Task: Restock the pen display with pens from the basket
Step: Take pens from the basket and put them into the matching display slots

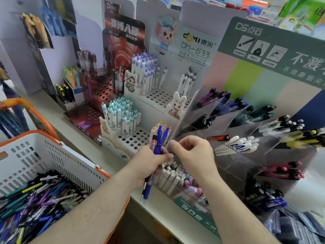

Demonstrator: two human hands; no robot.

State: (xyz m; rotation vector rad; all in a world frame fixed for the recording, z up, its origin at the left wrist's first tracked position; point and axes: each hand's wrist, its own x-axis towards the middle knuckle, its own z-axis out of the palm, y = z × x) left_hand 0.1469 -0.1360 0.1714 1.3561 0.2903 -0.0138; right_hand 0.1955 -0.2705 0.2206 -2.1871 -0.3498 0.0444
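cartoon rabbit figure [177, 104], boxed erasers [171, 176]

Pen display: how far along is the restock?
Partly done. Clear bins on the right already hold pens sorted by color, though several look sparse. In hand: left hand grips a bunch of pens, mostly blue; right hand is open beside them, fingers curled. Left: basket is full of loose pens, and the white rack has many empty holes.

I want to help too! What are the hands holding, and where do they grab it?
The left hand grips a bundle of pens around their middles, ends sticking out above and below. The right hand holds nothing, fingers curled beside the bundle.
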